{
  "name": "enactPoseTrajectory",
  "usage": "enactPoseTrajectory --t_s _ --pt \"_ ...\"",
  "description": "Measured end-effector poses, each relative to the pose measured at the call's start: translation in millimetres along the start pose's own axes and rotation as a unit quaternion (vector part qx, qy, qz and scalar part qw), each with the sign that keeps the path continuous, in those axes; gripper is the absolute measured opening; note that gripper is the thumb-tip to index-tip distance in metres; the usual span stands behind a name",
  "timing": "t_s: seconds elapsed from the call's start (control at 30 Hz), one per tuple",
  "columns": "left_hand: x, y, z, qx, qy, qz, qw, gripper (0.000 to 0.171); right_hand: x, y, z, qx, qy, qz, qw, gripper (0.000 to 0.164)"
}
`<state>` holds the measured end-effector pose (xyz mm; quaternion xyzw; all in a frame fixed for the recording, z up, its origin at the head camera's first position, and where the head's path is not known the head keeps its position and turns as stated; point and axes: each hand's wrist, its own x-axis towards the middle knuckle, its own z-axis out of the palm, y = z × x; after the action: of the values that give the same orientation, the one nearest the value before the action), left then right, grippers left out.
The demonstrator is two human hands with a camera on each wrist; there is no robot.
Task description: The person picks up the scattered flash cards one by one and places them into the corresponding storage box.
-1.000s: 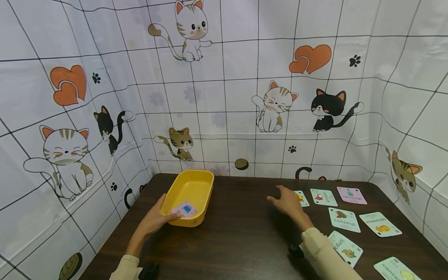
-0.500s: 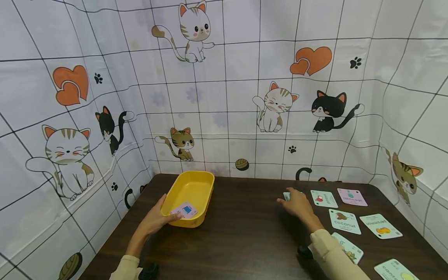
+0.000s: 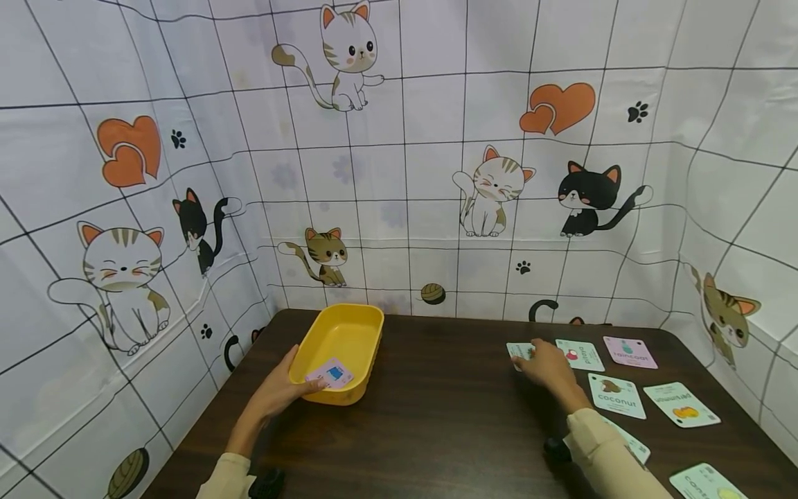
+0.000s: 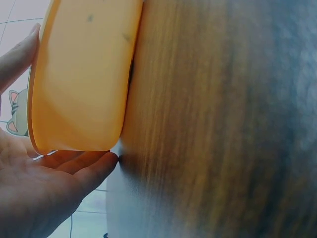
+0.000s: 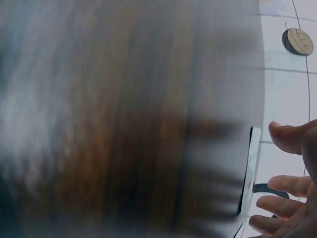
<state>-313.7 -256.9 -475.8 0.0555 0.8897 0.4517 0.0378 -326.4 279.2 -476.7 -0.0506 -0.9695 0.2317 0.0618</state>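
Note:
My left hand holds the near left corner of a yellow plastic basket, its thumb over the rim. Inside lies a pink card with a blue picture. In the left wrist view, the fingers of my left hand reach along the end of the basket. My right hand is over a green-bordered card at the back of the table, partly covering it. The right wrist view shows this hand's thumb and fingers spread apart, close to a card seen edge-on.
To the right lie a pink raincoat card, a pitaya card, a coconut card, a persimmon card and more fruit cards, one under the right sleeve. A white curtain with cat prints hangs behind the dark table.
My right hand has moved right and slightly nearer, uncovering the left end of the card at the back. The left hand and basket have stayed put.

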Motion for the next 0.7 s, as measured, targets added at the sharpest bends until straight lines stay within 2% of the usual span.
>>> enactPoseTrajectory --t_s 0.17,0.43,0.57,0.7 --pt "0.9 -0.8 0.1 -0.001 0.002 0.000 1.0000 0.121 1.0 9.5 -2.3 -0.018 0.004 0.014 1.000 0.068" --pt "1.6 -3.0 0.0 -0.001 0.004 -0.003 1.0000 0.121 -0.2 14.4 -4.3 -0.036 -0.024 0.046 0.998 0.064" --pt "1.6 -3.2 0.1 0.000 0.003 -0.005 1.0000 0.122 -2.9 14.8 -5.5 -0.048 -0.024 0.038 0.998 0.068" --pt "1.6 -2.2 -0.8 0.000 0.001 -0.006 1.0000 0.122 -1.3 16.0 -6.3 -0.053 -0.007 0.024 0.998 0.062"
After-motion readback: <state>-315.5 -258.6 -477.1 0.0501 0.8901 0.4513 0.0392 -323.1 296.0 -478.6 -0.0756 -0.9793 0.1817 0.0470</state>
